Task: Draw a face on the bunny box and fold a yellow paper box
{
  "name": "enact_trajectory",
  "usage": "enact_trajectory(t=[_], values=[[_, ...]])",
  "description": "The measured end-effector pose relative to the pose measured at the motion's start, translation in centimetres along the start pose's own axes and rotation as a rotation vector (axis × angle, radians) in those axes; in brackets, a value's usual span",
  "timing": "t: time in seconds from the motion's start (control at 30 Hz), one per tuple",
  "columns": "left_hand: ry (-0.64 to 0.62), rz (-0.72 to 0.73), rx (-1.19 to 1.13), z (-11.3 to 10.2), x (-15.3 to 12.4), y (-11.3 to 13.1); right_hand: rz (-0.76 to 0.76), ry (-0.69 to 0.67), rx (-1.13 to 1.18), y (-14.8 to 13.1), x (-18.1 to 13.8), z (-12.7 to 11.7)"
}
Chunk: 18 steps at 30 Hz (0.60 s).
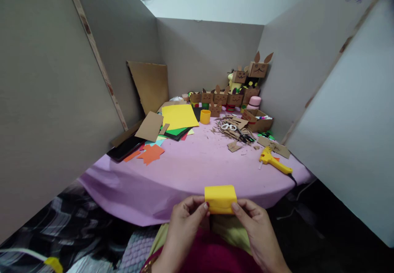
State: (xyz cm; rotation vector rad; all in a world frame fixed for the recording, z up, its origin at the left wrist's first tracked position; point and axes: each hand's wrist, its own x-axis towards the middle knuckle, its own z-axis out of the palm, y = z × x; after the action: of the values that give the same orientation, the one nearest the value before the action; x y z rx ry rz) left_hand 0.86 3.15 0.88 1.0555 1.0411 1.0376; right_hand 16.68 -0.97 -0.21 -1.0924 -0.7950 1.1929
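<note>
I hold a small folded yellow paper piece (220, 198) in front of me, just below the near edge of the table. My left hand (184, 223) pinches its left side with thumb and fingers. Its right side is pinched by my right hand (257, 228). Both hands are closed on the paper above my lap.
A table under a purple cloth (191, 170) carries coloured paper sheets (178, 117), orange scraps (150, 154), a yellow cup (205, 116), scissors (229, 127), a yellow glue gun (272, 160), cardboard pieces and several brown cardboard animal boxes (227, 96). Grey partition walls enclose it on three sides.
</note>
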Motion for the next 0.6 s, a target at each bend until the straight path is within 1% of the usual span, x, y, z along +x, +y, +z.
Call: enact_trajectory(t=[0.27, 0.43, 0.53, 0.6], values=[[-0.061, -0.166, -0.117, 0.01, 0.37, -0.3, -0.086, -0.009, -0.148, 0.32, 0.4, -0.22], [-0.064, -0.253, -0.226, 0.28, 0.22, -0.2, -0.093, -0.002, -0.105, -0.02, 0.55, 0.05], [-0.061, -0.258, -0.214, 0.22, 0.61, -0.54, -0.105, 0.004, -0.098, -0.1, 0.58, 0.12], [-0.09, -0.27, -0.175, 0.12, 0.99, -0.92, -0.105, 0.0, -0.106, -0.08, 0.6, 0.1]])
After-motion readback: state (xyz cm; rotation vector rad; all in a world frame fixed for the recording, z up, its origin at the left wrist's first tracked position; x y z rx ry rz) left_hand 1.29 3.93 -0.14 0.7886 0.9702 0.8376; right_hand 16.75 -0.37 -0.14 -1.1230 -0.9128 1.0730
